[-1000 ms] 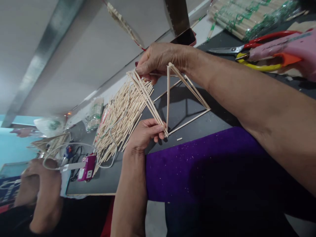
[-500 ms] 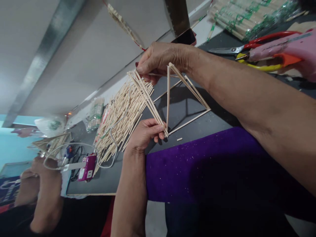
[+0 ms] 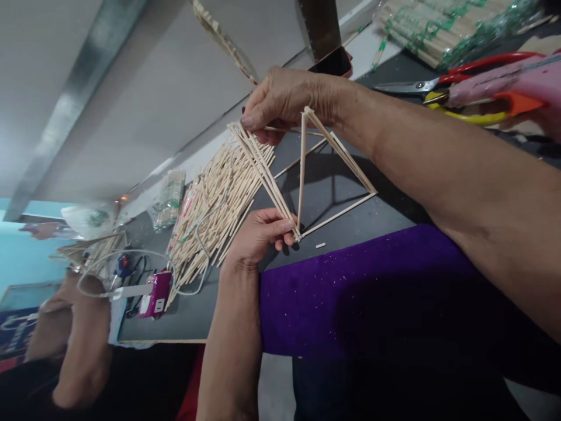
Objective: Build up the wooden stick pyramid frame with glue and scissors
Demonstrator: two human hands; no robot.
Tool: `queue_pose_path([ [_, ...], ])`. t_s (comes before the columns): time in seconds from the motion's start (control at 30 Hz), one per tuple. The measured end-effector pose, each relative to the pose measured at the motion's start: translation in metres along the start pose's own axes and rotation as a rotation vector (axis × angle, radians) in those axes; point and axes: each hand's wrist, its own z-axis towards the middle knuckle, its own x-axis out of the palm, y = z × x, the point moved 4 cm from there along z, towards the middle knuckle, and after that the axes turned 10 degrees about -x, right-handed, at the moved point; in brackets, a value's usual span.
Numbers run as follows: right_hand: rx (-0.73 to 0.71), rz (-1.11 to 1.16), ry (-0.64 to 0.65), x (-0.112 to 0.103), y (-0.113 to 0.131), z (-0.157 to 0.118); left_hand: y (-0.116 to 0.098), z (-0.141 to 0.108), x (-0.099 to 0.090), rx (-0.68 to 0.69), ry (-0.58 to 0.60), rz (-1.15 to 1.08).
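A frame of thin wooden sticks, joined at its corners into peaks, stands over the grey table between my hands. My left hand is closed at its near lower corner, with the thumb and fingers pinching the ends of several sticks. My right hand reaches across from the right and pinches the upper end of the slanting sticks. Some of its fingers are hidden behind the hand. On the table just past my left hand lies a heap of loose wooden sticks, with a white cable across it.
To the right lie red-handled scissors, a pink glue gun and bagged sticks. A dark phone rests near the wall. At left are a magenta power bank and a co-worker's arm. A purple cloth covers my lap.
Both hands keep their hold on the stick frame. The view has shifted slightly, and the frame appears a little higher and to the right.
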Motion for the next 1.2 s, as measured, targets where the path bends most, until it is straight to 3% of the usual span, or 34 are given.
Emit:
queue_pose_path([
  [0.27, 0.042, -0.007, 0.009, -0.003, -0.002, 0.002, -0.001, 0.000, 0.001, 0.006, 0.005, 0.000],
  [0.33, 0.065, -0.086, -0.015, -0.007, 0.006, 0.000, -0.001, 0.000, 0.002, 0.009, 0.025, -0.007],
  [0.43, 0.114, -0.273, -0.155, -0.016, 0.029, -0.006, -0.001, 0.001, 0.002, 0.027, 0.054, -0.021],
  [0.53, 0.257, -0.401, -0.210, -0.022, 0.049, -0.015, -0.001, 0.002, 0.002, 0.042, 0.066, -0.025],
  [0.63, 0.356, -0.510, -0.116, -0.022, 0.056, -0.019, -0.001, 0.003, 0.004, 0.059, 0.080, -0.032],
  [0.8, 0.432, -0.581, 0.097, -0.019, 0.043, -0.018, -0.001, 0.004, 0.006, 0.094, 0.109, -0.055],
  [1.0, 0.306, -0.473, 0.145, -0.012, 0.041, -0.016, 0.000, 0.005, 0.006, 0.112, 0.124, -0.060],
  [1.2, 0.079, -0.260, -0.066, -0.005, 0.074, -0.017, -0.001, 0.006, 0.006, 0.120, 0.139, -0.073],
])
